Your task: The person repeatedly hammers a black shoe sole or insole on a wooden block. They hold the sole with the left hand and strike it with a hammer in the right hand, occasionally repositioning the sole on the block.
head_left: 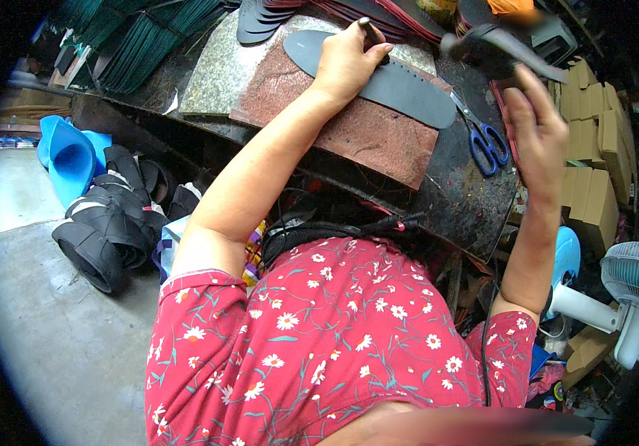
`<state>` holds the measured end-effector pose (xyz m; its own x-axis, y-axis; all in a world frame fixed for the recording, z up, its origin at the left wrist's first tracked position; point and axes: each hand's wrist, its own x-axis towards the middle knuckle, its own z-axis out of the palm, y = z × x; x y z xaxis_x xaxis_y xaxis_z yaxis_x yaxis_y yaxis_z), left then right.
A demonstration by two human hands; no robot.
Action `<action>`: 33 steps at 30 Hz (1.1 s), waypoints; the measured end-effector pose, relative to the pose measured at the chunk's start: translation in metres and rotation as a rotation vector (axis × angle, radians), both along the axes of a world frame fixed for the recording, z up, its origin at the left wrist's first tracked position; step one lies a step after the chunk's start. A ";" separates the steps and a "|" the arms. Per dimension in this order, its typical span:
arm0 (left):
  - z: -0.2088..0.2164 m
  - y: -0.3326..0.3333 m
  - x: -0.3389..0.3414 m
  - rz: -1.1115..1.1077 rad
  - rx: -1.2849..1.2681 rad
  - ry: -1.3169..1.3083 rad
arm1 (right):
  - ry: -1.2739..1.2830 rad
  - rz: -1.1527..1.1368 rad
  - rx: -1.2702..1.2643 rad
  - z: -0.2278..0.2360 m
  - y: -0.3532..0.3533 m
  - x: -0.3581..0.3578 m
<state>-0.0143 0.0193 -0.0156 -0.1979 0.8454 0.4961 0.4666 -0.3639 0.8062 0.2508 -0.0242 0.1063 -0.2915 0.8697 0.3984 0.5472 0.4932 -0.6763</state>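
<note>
My left hand (345,65) is closed round a short dark punch (365,24), standing on a grey sole-shaped sheet (412,97). A row of small holes runs along the sheet beside that hand. Under the sheet lies a reddish-brown slab (379,152), on top of a speckled grey stone slab (215,74). Raised at the right, my right hand (536,130) is closed round a hammer (501,50), which is smeared by motion. Blue-handled scissors (486,149) lie on the dark bench between the slab and my right hand.
Stacked dark soles (260,22) and green bundled strips (148,44) lie at the back left. Brown cardboard boxes (591,134) and a white fan (624,290) stand right. Black rolled pieces (104,230) and a blue item (70,156) are on the left.
</note>
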 end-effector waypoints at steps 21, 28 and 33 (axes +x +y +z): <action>0.002 0.005 0.012 -0.011 0.108 0.194 | 0.135 0.029 0.255 0.010 -0.015 -0.014; 0.005 -0.001 0.024 0.118 0.126 0.261 | -0.210 -0.148 0.178 -0.050 0.012 0.005; 0.000 0.005 0.017 -0.177 -0.230 -0.347 | 0.034 -0.133 -0.026 -0.032 0.005 0.021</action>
